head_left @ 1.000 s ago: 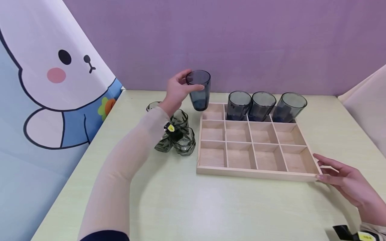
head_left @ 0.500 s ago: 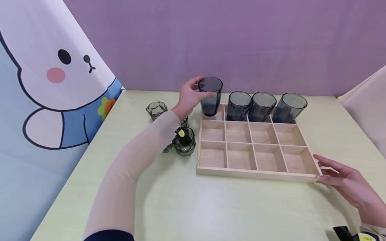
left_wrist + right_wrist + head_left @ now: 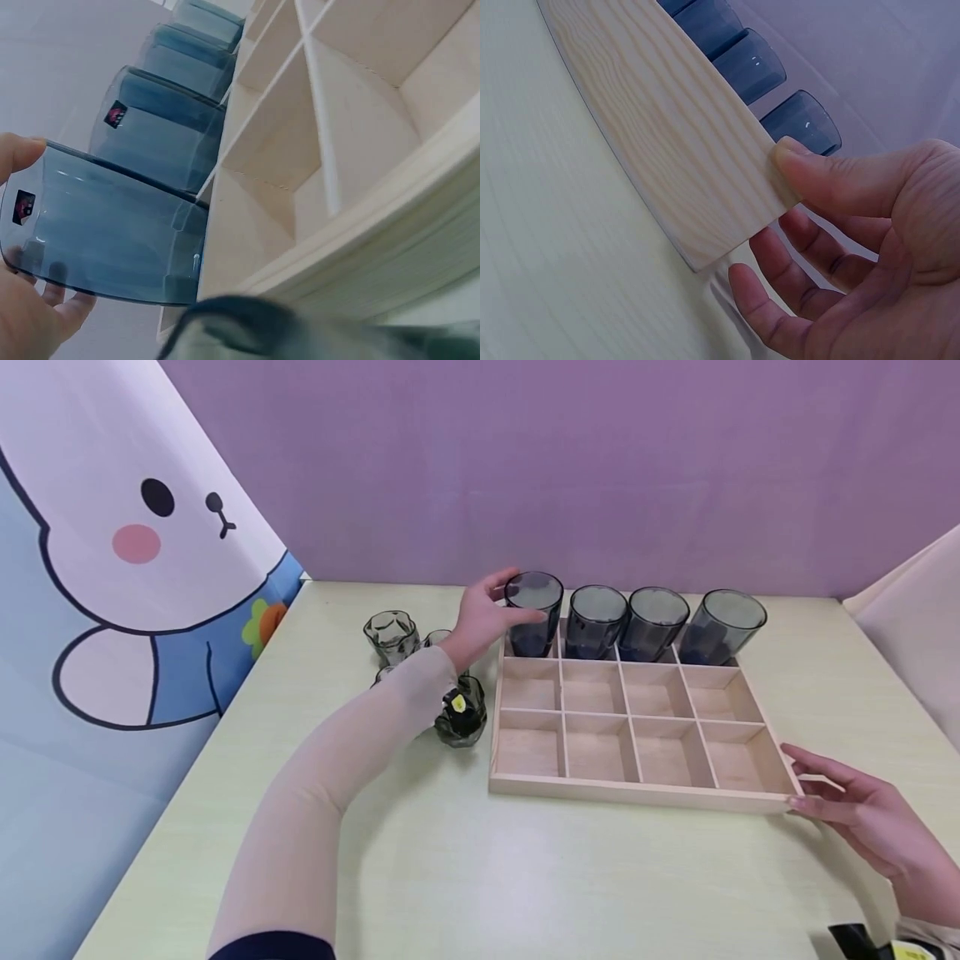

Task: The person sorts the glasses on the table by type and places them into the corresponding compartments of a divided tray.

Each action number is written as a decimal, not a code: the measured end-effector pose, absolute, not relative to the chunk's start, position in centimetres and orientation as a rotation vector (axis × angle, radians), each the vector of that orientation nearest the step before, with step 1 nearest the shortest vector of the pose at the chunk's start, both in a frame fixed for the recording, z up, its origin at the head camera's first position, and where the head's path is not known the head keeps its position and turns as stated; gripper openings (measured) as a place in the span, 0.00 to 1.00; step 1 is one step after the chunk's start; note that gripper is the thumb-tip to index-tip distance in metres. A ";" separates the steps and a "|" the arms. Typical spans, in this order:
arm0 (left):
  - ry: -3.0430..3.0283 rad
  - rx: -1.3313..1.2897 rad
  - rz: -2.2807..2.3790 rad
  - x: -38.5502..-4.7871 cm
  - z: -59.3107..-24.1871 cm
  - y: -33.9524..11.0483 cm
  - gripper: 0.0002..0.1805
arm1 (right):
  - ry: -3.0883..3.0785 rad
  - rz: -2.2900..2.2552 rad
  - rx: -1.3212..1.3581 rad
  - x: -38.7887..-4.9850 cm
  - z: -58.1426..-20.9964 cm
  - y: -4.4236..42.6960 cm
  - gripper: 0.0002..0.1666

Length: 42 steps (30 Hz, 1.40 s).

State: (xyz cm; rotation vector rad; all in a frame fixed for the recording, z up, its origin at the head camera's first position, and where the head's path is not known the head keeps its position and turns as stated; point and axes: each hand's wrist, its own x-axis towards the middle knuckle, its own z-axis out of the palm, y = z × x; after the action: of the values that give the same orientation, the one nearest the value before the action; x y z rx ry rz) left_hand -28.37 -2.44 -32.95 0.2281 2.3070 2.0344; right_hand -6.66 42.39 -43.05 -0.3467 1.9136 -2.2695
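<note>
My left hand [image 3: 483, 622] holds a blue-grey glass tumbler [image 3: 531, 631] by its upper part, thumb on the near side. The tumbler stands upright in the back-left compartment of a wooden compartment tray [image 3: 637, 799]. In the left wrist view, fingers lie around the rim end of this tumbler [image 3: 112, 225], which bears a small dark sticker. Three like tumblers fill the rest of the back row; the rightmost tumbler [image 3: 720, 628] leans right. My right hand [image 3: 862, 814] grips the tray's front-right corner, thumb on the front wall [image 3: 705, 142] and fingers at the side.
Several faceted smoky glasses, among them a back one [image 3: 392, 637] and a front one [image 3: 461, 718], stand left of the tray, partly hidden by my left forearm. The pale table [image 3: 525, 877] ends at a purple backdrop [image 3: 525, 468]. A cartoon-printed cloth [image 3: 142, 635] hangs at left.
My left hand has carried the tumbler rightward and down, from above the tray's back-left corner into the back-left compartment. The right hand and tray have stayed put.
</note>
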 end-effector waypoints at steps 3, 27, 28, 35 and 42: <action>2.326 0.246 2.001 -28.4 -33.2 -2.5 0.45 | 1.917 -2.268 -0.351 -6.7 -43.0 42.3 0.42; 2.302 0.200 1.880 -28.6 -33.2 -2.1 0.47 | 1.874 -2.281 -0.369 -6.5 -43.0 42.6 0.42; 2.300 0.200 1.871 -28.7 -33.2 -2.2 0.48 | 1.873 -2.280 -0.372 -6.6 -43.0 42.6 0.42; 2.257 0.248 1.765 -29.1 -32.2 -3.6 0.51 | 1.863 -2.280 -0.382 -6.7 -43.1 42.6 0.42; 2.235 0.301 1.841 -29.2 -30.6 -6.5 0.48 | 1.872 -2.277 -0.375 -6.8 -43.1 42.5 0.42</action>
State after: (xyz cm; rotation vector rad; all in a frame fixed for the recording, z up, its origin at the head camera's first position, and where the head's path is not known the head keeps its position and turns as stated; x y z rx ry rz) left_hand -29.18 -6.51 -30.61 0.3008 2.2348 1.8414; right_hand -6.77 42.53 -43.05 -0.3754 1.8722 -2.2771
